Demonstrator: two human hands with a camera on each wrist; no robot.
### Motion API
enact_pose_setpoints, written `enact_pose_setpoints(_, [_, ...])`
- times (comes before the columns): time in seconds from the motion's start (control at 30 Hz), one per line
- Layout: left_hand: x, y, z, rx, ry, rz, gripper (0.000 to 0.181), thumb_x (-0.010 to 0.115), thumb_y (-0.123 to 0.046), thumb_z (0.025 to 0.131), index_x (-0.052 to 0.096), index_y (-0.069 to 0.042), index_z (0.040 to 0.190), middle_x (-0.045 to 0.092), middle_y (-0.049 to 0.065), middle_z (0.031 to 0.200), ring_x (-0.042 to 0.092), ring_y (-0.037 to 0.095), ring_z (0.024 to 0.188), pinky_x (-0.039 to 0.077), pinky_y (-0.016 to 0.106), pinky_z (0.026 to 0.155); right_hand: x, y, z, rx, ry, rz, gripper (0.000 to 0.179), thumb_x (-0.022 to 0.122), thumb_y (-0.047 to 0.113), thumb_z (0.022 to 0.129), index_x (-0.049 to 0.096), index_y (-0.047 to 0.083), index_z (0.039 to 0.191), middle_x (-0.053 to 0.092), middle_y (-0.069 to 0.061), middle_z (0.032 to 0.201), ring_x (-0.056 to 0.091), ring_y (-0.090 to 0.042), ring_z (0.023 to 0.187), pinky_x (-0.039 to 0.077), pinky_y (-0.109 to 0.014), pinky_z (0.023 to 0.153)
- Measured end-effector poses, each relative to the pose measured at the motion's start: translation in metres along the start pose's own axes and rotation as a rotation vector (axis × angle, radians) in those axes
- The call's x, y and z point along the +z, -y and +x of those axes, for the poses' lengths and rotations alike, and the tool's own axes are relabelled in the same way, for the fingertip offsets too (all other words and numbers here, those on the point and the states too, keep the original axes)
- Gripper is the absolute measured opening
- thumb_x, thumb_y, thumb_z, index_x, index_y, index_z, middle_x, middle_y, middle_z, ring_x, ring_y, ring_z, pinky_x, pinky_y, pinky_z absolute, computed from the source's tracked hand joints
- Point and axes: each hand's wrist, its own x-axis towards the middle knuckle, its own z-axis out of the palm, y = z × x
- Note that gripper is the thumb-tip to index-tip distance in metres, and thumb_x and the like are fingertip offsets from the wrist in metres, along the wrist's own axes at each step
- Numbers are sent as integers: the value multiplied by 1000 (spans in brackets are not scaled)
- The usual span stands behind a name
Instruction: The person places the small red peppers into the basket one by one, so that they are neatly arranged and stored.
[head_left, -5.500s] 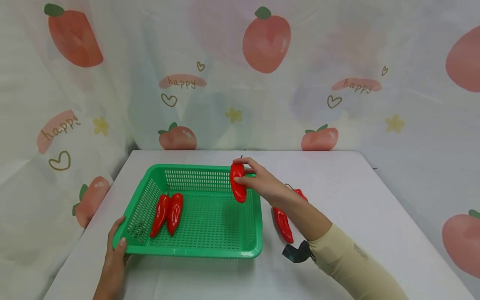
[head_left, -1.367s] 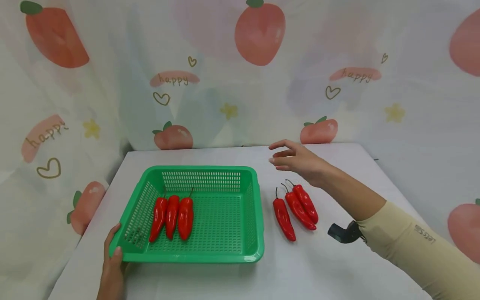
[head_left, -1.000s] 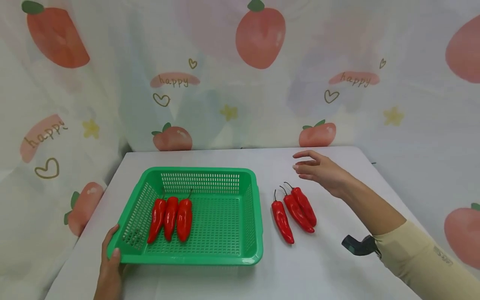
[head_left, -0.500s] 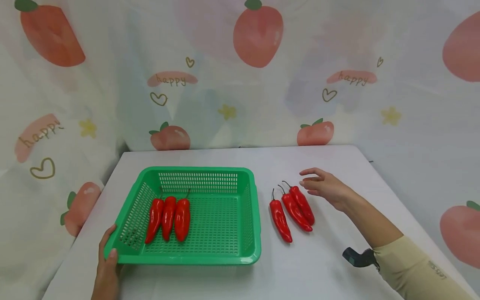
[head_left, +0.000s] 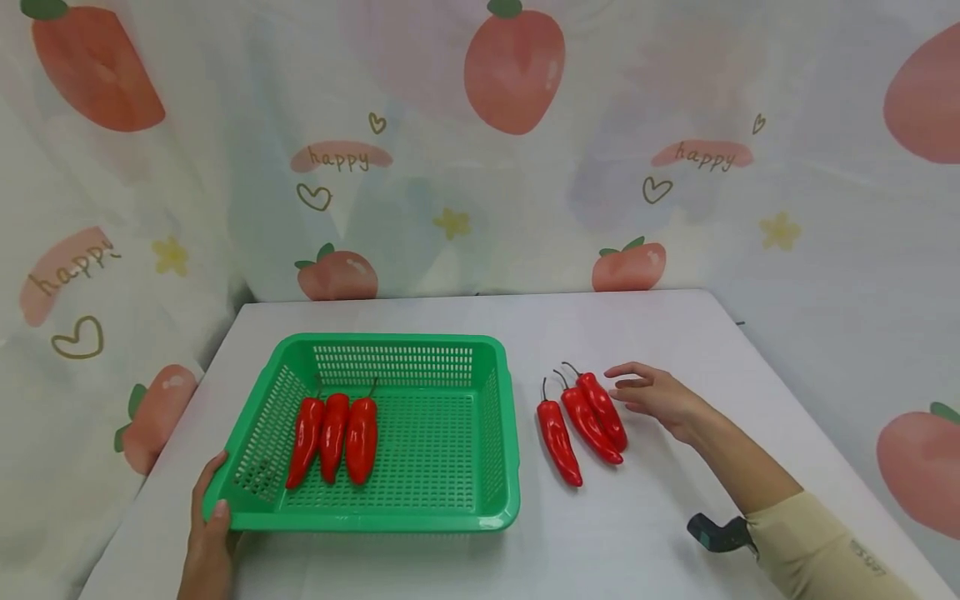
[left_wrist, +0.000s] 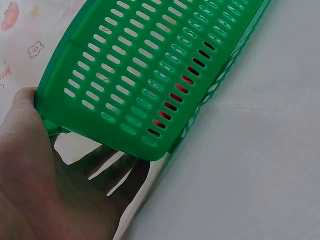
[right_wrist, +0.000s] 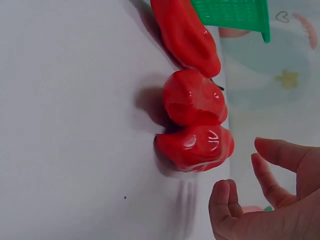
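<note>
My left hand (head_left: 208, 533) grips the near left corner of a green plastic basket (head_left: 360, 522), thumb over the front rim and fingers along the side. The left wrist view shows several fingers spread under the corner of the basket wall (left_wrist: 125, 95). Inside the basket lie three red chili peppers, side by side toward the left, among them the rightmost chili pepper (head_left: 362, 442). My right hand (head_left: 663, 402) hovers with loosely bent, parted fingers just right of three more peppers on the table. Closest to its fingertips is the rightmost loose chili pepper (right_wrist: 195, 148).
The other two loose chili peppers, a middle pepper (head_left: 588, 425) and a left pepper (head_left: 558, 443), lie right of the basket, stems pointing away. A white cloth covers the table (head_left: 420, 575). A fruit-printed curtain (head_left: 525, 192) hangs behind and at both sides.
A pepper carried by my right hand now lies third in the basket. That hand, empty, has moved right and then down toward the loose peppers. My left hand stays on the basket corner.
</note>
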Motion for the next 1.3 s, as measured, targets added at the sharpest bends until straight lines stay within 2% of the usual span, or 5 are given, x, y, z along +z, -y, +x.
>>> enact_pose_setpoints(0.13, [0, 2, 0, 17, 3, -21, 57, 29, -40, 113, 6, -42, 165, 8, 12, 161, 31, 15, 127, 39, 7, 83, 2, -7, 3, 8, 7, -11, 54, 64, 16, 102, 44, 3, 151, 42, -31, 149, 49, -46, 131, 48, -50, 101])
enact_pose_setpoints(0.53, [-1, 4, -1, 42, 8, -46, 55, 28, -37, 114, 8, -41, 166, 12, 4, 159, 34, 15, 126, 39, 8, 85, 13, -12, 10, -22, 90, 10, 63, 73, 9, 93, 46, 5, 149, 38, -31, 150, 41, -50, 134, 55, -48, 90])
enact_pose_setpoints(0.63, [-1, 3, -2, 43, 5, -37, 55, 28, -37, 114, 8, -41, 166, 11, 5, 160, 34, 14, 126, 39, 8, 84, 16, -10, 11, -20, 107, 19, 65, 74, 5, 91, 46, 5, 149, 37, -31, 149, 39, -51, 134, 56, -47, 87])
enact_pose_setpoints(0.93, [-1, -2, 0, -45, 3, 28, 54, 23, -43, 114, 2, -48, 164, 7, 13, 165, 33, 20, 128, 39, 9, 83, 18, -10, 12, 5, 83, -50, 65, 76, 3, 89, 49, 9, 148, 41, -30, 143, 42, -49, 130, 57, -46, 83])
enact_pose_setpoints(1.3, [0, -1, 0, -12, -11, 2, 56, 26, -42, 113, 5, -44, 165, 9, 13, 163, 34, 19, 126, 39, 7, 82, 12, -11, 9, -34, 151, -136, 71, 79, 3, 86, 50, 12, 150, 45, -28, 139, 42, -50, 129, 58, -46, 80])
